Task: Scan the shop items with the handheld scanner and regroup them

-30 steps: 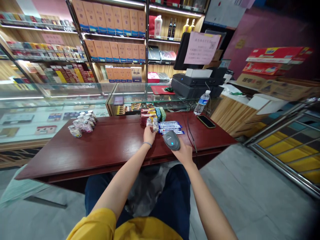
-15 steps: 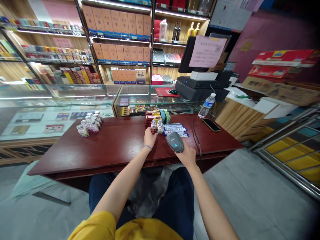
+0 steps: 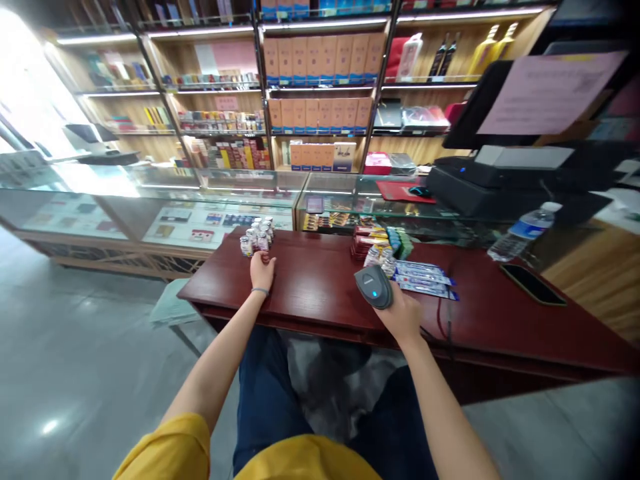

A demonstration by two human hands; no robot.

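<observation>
My right hand (image 3: 404, 313) is wrapped round a dark grey barcode scanner (image 3: 375, 287) with a blue light, held above the table. On the left, my left hand (image 3: 262, 272) has curled fingers at the front of a cluster of small bottles (image 3: 259, 235). Whether a bottle is inside those fingers is hidden. Just beyond the scanner stand other small bottles (image 3: 373, 256), partly covered by it. Behind them are stacked dark red and yellow packs (image 3: 369, 239) and green packs (image 3: 400, 241). Flat blue-and-white packets (image 3: 425, 279) lie to their right.
The dark red table (image 3: 310, 287) stretches before me. At its right are a tilted-looking water bottle (image 3: 525, 232), a phone (image 3: 533, 284) and a cable (image 3: 440, 317). A glass counter (image 3: 225, 190) runs behind. A stool (image 3: 175, 303) stands at the left.
My left hand has moved left from the small bottles near the scanner to the left cluster. My right hand still holds the scanner. The view has turned left.
</observation>
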